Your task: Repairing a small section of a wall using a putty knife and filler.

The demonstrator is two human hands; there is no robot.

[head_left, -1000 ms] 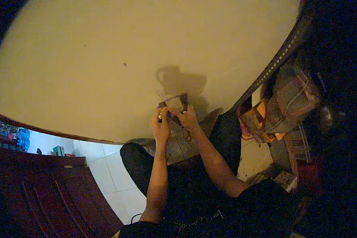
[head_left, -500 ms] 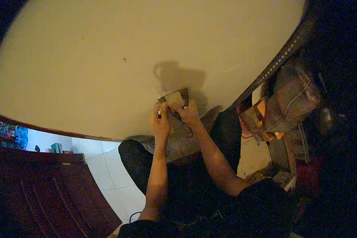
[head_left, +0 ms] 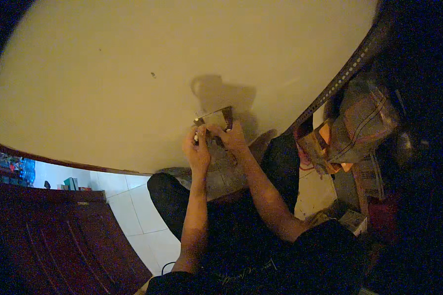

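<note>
Both my hands meet over the near edge of a large pale surface (head_left: 133, 108) with a dark rim. Between them is a small rectangular thing (head_left: 214, 118), pale in the middle and dark at its ends; dim light hides its exact kind. My left hand (head_left: 198, 152) is closed at its lower left corner, with a small white bit (head_left: 197, 136) showing by the fingers. Bent fingers of my right hand (head_left: 233, 139) grip the right side, the thumb reaching toward the left hand. A shadow of hands and thing falls just beyond them.
To the right hangs or lies a grey bag-like bundle (head_left: 362, 123) with orange patches (head_left: 325, 132), near a pale box (head_left: 353, 223). A dark red slatted wooden piece (head_left: 74, 236) stands at lower left, beside white floor tiles (head_left: 140, 216). My knees flank my forearms.
The rectangular thing has tilted slightly and risen a little in the picture, with both hands shifting slightly along with it. Both hands keep their hold.
</note>
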